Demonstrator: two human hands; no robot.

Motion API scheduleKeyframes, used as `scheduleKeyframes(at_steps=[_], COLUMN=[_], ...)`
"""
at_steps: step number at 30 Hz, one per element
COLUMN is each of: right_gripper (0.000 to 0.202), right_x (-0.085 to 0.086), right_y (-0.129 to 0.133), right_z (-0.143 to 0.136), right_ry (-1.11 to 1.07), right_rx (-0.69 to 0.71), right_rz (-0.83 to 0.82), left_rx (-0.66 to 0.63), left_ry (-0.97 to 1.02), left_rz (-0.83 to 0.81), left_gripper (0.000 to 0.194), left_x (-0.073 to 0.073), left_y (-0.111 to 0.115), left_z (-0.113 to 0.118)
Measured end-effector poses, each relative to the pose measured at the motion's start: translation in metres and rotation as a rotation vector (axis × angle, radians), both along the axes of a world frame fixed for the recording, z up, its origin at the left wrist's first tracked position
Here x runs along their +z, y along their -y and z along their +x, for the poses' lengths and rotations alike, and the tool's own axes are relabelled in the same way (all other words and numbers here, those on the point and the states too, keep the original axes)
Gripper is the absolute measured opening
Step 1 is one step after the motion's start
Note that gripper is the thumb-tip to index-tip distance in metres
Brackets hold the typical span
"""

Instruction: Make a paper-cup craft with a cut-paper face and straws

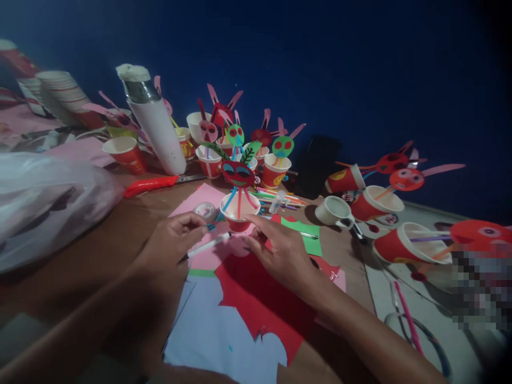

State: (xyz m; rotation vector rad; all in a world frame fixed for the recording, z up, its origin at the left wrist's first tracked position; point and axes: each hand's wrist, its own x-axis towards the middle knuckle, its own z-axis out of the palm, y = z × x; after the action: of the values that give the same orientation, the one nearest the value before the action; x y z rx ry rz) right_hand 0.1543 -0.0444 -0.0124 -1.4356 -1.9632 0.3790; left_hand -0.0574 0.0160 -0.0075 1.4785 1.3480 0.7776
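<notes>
Step in hand, apparently: handling the blue piece (210, 227) beside the cup (239, 224). Your left hand (180, 234) pinches it, left of the cup; your right hand (282, 248) is part-open, right of the cup (contact unclear). Moving the piece calls for light fingertip pressure.

We seem to be at a craft table: coloured paper (264, 298) below our fingers, bunny-faced paper cups (277, 172) beyond them.

Pale flask (157, 128), translucent plastic bag (52, 200)
</notes>
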Motion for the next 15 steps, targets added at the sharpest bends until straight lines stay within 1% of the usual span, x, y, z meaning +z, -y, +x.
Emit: scheduleKeyframes(at_steps=[2,4,7,10,15], right_gripper=[0.038,0.038,0.022,0.018,0.02], right_x=[0.0,-0.002,-0.004,0.002,0.02], right_y=[-0.01,-0.017,-0.024,-0.024,-0.021], right_z=[-0.005,-0.009,-0.011,-0.006,0.005], right_ry=[0.113,0.211,0.27,0.221,0.006], right_rx=[-0.045,-0.098,-0.13,-0.131,-0.103], right_rz=[-0.023,-0.031,-0.031,-0.044,-0.087], left_rx=[-0.01,-0.024,-0.034,-0.036,-0.041], left_ry=[-0.027,-0.01,0.052,0.094,0.244], left_rz=[-0.029,-0.038,-0.063,-0.07,-0.12], left_gripper=[0.018,0.019,0.02,0.02,0.016], left_x=[-0.003,-0.009,-0.018,-0.018,-0.002], left_y=[-0.007,-0.012,-0.016,-0.016,-0.012], left_z=[-0.003,-0.004,-0.003,0.001,0.007])
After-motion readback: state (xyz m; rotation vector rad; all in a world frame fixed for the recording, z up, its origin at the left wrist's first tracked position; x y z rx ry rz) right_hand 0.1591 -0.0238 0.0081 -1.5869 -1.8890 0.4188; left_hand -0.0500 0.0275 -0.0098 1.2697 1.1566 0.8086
